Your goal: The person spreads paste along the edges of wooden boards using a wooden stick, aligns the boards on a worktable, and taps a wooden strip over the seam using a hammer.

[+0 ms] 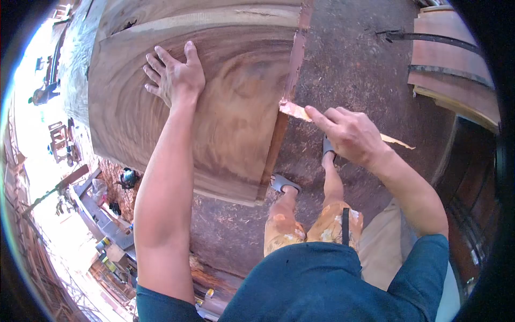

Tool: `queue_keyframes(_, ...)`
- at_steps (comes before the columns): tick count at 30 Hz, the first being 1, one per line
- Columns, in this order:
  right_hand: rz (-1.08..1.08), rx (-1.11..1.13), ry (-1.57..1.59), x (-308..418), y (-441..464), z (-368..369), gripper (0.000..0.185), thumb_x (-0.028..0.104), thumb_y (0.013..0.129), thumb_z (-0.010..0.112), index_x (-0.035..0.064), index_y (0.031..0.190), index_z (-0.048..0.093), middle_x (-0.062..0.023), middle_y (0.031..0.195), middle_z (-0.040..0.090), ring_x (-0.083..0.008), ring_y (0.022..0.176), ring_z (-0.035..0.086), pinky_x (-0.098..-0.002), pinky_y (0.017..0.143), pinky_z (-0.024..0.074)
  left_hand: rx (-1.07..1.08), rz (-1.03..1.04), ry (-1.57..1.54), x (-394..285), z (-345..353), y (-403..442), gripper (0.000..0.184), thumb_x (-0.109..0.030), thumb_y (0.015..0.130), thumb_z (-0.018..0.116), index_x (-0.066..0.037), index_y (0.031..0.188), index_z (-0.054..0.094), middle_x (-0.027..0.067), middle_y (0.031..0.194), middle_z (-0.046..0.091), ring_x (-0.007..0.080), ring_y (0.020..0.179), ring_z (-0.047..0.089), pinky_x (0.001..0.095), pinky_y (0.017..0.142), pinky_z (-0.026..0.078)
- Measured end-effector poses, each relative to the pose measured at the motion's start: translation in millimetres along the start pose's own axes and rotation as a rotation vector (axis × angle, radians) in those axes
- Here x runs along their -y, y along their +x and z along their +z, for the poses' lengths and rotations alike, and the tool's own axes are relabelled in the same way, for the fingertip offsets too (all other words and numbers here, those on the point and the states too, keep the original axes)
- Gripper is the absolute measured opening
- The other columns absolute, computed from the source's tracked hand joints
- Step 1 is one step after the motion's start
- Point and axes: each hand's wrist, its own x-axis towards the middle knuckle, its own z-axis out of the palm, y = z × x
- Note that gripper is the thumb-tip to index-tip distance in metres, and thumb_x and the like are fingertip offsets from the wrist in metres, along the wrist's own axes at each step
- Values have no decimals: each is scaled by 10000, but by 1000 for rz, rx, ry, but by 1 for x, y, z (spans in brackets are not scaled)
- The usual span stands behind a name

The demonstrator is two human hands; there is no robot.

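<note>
A broad wooden panel [230, 102] with dark swirling grain lies in front of me. My left hand [179, 78] rests flat on its top, fingers spread. My right hand [351, 131] is closed around a thin, pale wooden strip [296, 111], the index finger stretched along it. The strip's paste-smeared tip touches the panel's right edge, and its other end sticks out behind my hand. Pinkish-brown paste [294, 67] coats the far part of that edge. Nearer to me, the edge [277, 140] shows bare reddish-brown wood.
Curved wooden pieces with dark bands [445, 51] stand at the upper right. My sandalled feet [284, 183] are on the dark floor [354, 64], close to the panel's near corner. Tools and a grey bench [102, 220] lie at the left.
</note>
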Motion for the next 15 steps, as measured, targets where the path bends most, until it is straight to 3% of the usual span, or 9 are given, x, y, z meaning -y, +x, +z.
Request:
queue_keyframes(2, -26, -24, -24, 10, -8, 11, 525, 88, 866, 596, 71, 1389, 551, -63, 895, 638, -225, 820, 689, -343, 675, 592, 21, -1, -21, -3, -5, -1, 935, -680, 965, 369, -28, 1608, 184, 218, 1675, 142, 382, 1560, 79, 608, 1224, 64)
queue_keyframes(8, -17, 20, 15, 35, -25, 21, 523, 97, 873, 590, 59, 1392, 548, -75, 915, 641, -227, 841, 687, -343, 687, 595, 85, 26, -38, 5, -10, 2, 972, -728, 942, 388, -60, 1617, 181, 187, 1691, 112, 364, 1565, 79, 609, 1224, 71)
queue_keyframes(11, -32, 7, 41, 44, -34, 31, 521, 92, 873, 591, 62, 1391, 551, -75, 912, 638, -232, 843, 684, -346, 689, 596, 121, 193, -43, 35, -18, 3, 986, -779, 909, 408, -140, 1629, 193, 153, 1697, 117, 352, 1566, 86, 632, 1215, 67)
queue_keyframes(15, -75, -30, 111, 50, -37, 34, 509, 69, 864, 604, 78, 1372, 576, -77, 891, 641, -235, 818, 681, -356, 678, 593, 106, 174, 5, 46, -20, -8, 971, -813, 881, 424, -221, 1626, 228, 132, 1698, 133, 353, 1564, 100, 663, 1202, 49)
